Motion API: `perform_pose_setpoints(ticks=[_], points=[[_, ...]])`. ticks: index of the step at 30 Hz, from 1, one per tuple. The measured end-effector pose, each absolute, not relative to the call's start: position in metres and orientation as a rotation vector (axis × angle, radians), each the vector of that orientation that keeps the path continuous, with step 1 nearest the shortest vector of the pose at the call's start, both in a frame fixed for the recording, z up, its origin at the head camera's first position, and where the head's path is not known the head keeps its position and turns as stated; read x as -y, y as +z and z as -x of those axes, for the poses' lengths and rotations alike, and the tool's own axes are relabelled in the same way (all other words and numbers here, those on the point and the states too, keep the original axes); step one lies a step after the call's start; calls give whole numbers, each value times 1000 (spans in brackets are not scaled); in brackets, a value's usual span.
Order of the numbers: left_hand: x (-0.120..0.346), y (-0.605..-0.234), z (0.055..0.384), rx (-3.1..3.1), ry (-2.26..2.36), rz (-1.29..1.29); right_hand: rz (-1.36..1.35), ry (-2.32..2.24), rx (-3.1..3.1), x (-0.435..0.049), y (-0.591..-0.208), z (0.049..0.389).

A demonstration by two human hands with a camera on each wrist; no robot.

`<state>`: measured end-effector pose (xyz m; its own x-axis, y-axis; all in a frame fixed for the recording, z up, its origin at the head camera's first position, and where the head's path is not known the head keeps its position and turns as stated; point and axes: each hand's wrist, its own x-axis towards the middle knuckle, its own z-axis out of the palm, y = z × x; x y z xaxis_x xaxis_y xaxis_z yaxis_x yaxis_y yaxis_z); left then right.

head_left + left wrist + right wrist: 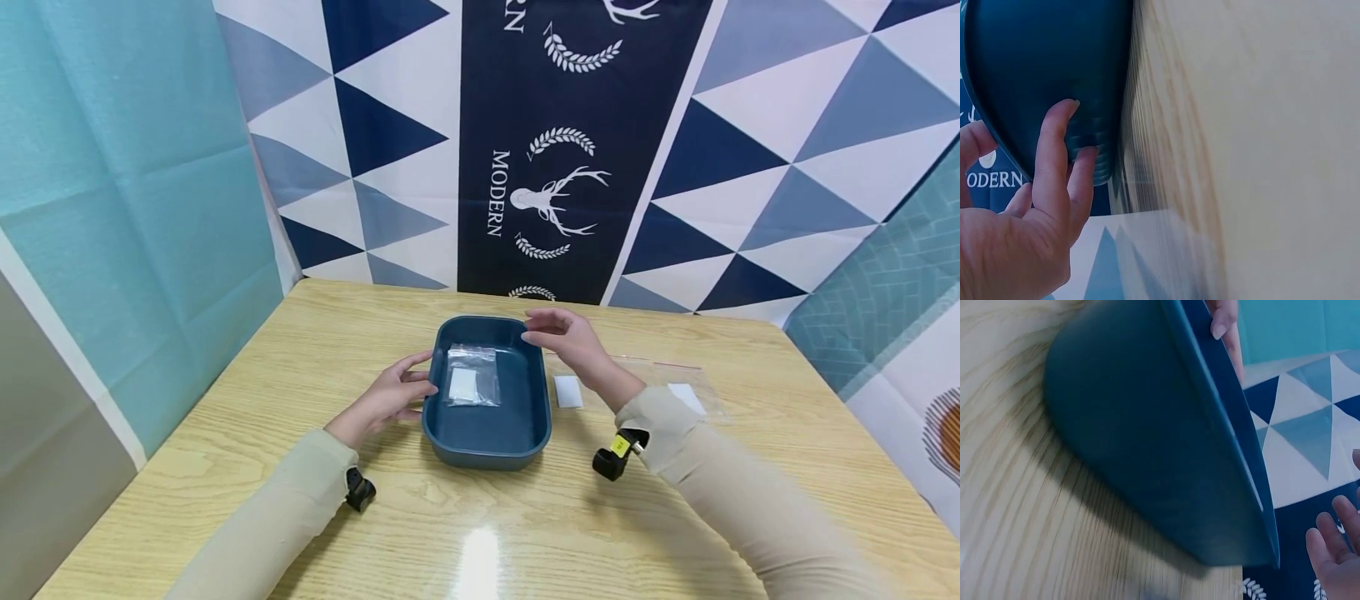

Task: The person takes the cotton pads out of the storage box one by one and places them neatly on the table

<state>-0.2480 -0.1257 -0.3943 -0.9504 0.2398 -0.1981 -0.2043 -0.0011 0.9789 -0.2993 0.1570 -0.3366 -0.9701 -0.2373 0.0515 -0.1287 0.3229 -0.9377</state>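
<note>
A dark blue plastic bin (pixel 487 457) stands on the wooden table. At its left side my left hand (pixel 384 398) pinches the rim, thumb over the edge and fingers (pixel 1054 150) against the outer wall. My right hand (pixel 570 340), fingers loosely bent, hovers by the bin's far right corner; in the right wrist view its fingers (pixel 1335 540) are apart from the wall and hold nothing. Inside the bin lies a clear zip bag (pixel 483 383) with a white piece in it; whether several bags are stacked there I cannot tell.
To the right of the bin, partly behind my right forearm, lie clear zip bags with white pieces, one piece (pixel 567 391) near the bin and another (pixel 686 397) farther right. Patterned cloth (pixel 390 150) hangs behind the table (pixel 225 467).
</note>
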Motion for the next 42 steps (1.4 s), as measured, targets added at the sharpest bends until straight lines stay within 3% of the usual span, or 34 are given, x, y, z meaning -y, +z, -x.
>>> perform_pose_setpoints(ticks=[19,42], points=[[125,-393,249,-1954,2020,-60,295,-1859,-2464,-106,-340,319],[126,-396,252,-1977,2022,-14,229,-1794,-2486,-87,-346,345]])
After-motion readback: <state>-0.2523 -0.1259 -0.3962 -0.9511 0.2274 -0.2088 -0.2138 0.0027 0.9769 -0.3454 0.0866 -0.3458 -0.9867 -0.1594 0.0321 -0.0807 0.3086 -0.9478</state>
